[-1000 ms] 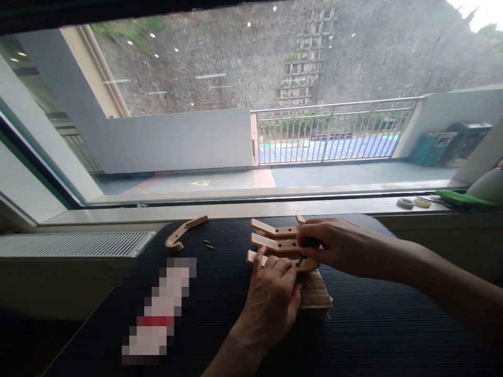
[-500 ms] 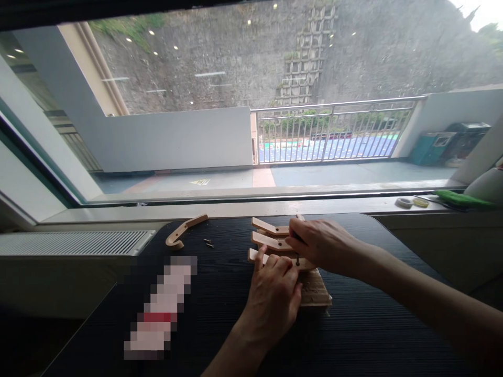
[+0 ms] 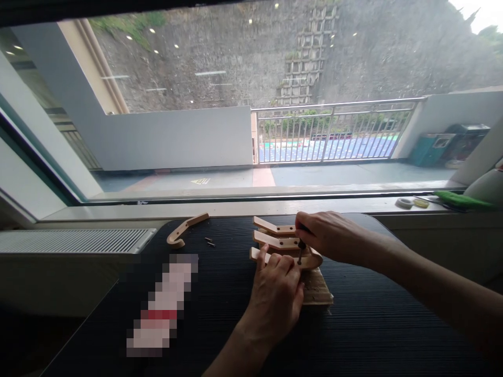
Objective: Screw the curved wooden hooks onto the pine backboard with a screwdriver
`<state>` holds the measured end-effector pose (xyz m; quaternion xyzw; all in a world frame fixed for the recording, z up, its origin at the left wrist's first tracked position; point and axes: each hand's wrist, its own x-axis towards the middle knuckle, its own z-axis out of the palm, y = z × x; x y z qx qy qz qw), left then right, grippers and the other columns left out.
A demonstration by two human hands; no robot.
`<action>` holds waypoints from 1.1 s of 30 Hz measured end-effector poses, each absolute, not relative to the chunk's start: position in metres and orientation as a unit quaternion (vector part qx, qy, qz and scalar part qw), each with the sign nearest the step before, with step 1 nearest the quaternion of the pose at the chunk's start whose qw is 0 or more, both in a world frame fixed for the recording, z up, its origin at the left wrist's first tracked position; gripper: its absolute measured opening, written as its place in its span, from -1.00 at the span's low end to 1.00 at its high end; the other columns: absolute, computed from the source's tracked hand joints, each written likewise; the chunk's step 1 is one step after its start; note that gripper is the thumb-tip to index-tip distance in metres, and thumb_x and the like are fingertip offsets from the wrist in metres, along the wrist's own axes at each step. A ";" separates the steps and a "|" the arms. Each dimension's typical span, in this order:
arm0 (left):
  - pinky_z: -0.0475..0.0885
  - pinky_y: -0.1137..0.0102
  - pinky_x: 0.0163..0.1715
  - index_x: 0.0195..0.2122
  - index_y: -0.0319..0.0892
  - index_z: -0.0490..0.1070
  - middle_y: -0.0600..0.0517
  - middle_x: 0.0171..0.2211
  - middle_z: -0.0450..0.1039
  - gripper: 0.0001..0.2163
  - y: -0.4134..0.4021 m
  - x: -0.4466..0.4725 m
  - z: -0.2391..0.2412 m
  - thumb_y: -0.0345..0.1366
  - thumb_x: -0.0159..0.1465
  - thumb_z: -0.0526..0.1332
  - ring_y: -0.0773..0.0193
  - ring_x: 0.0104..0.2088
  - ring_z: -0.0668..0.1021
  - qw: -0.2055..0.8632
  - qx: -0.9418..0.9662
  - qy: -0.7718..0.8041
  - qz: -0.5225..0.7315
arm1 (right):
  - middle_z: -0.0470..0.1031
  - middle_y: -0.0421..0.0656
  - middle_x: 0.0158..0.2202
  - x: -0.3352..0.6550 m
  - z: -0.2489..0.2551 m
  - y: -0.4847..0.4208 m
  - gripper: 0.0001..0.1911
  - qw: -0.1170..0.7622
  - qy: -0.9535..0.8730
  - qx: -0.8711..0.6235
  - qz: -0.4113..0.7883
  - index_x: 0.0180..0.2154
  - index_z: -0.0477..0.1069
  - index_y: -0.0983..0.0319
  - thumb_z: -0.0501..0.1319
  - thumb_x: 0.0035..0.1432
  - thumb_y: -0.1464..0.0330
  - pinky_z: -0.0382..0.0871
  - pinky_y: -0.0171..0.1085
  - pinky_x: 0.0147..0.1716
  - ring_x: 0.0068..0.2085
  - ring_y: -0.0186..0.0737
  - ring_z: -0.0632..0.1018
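Note:
My right hand [image 3: 330, 235] is wrapped round the handle of a screwdriver [image 3: 301, 246], most of which is hidden in the fist. Its shaft points down at a hole or screw in the nearest wooden hook [image 3: 312, 261]. With bent fingers, my left hand [image 3: 273, 293] grips that hook and presses it on a wooden board [image 3: 319, 294]. Beyond it lie a middle wooden hook [image 3: 271, 240] and a far wooden hook [image 3: 269, 225], roughly parallel, each showing dark screw holes or heads. Their right ends are partly behind my right hand.
A loose wooden hook [image 3: 188, 225] lies at the table's far left, near a few small screws [image 3: 210, 242]. A blurred-out pale strip [image 3: 161, 309] is on the dark table [image 3: 377, 324]. Tape rolls [image 3: 404, 203] and a green item [image 3: 463, 199] sit on the windowsill.
My right hand has shifted slightly right and turned, showing more of the screwdriver and the nearest hook's curved end. My left hand stays in place on the hook.

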<state>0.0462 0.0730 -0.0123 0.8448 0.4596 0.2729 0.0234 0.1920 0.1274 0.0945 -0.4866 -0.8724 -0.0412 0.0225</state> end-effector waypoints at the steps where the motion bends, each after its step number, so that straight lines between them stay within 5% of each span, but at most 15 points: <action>1: -0.10 -0.07 0.22 -0.11 -0.09 0.39 0.02 -0.17 0.41 -0.79 0.073 0.046 -0.013 -0.32 0.25 0.07 0.14 -0.08 0.40 0.024 0.844 0.459 0.276 | 0.44 -0.15 -0.53 0.192 0.093 0.129 -0.75 0.022 -0.867 -0.495 -0.054 -0.36 0.32 0.26 -0.02 0.26 0.29 -0.03 -0.33 -0.58 -0.52 -0.29 0.43; 7: -0.12 -0.05 0.22 -0.12 -0.09 0.39 0.04 -0.14 0.43 -0.79 0.073 0.047 -0.016 -0.33 0.24 0.08 0.14 -0.06 0.40 0.025 0.840 0.458 0.291 | 0.45 -0.08 -0.54 0.195 0.094 0.132 -0.62 -0.005 -0.843 -0.525 -0.118 -0.44 0.36 0.26 -0.08 0.27 0.23 -0.06 -0.30 -0.57 -0.49 -0.19 0.49; 14: -0.12 -0.06 0.22 -0.12 -0.09 0.40 0.03 -0.14 0.43 -0.79 0.073 0.047 -0.014 -0.34 0.25 0.08 0.14 -0.07 0.41 0.024 0.842 0.458 0.284 | 0.48 -0.18 -0.47 0.202 0.103 0.123 -0.82 0.009 -0.889 -0.458 -0.016 -0.28 0.33 0.21 -0.01 0.22 0.33 0.04 -0.34 -0.55 -0.50 -0.29 0.42; 29: -0.10 -0.05 0.22 -0.10 -0.08 0.39 0.05 -0.13 0.44 -0.78 0.073 0.048 -0.016 -0.34 0.25 0.07 0.15 -0.07 0.40 0.029 0.841 0.456 0.291 | 0.43 -0.11 -0.58 0.194 0.096 0.125 -0.63 -0.004 -0.861 -0.491 -0.132 -0.44 0.34 0.28 -0.07 0.29 0.25 -0.13 -0.31 -0.60 -0.56 -0.27 0.43; 33: -0.09 -0.04 0.22 -0.13 -0.09 0.39 0.04 -0.14 0.44 -0.79 0.072 0.048 -0.014 -0.35 0.24 0.08 0.14 -0.07 0.41 0.028 0.839 0.460 0.291 | 0.46 -0.15 -0.53 0.196 0.103 0.121 -0.74 0.006 -0.870 -0.487 -0.078 -0.36 0.35 0.24 -0.01 0.23 0.26 -0.08 -0.32 -0.59 -0.55 -0.29 0.42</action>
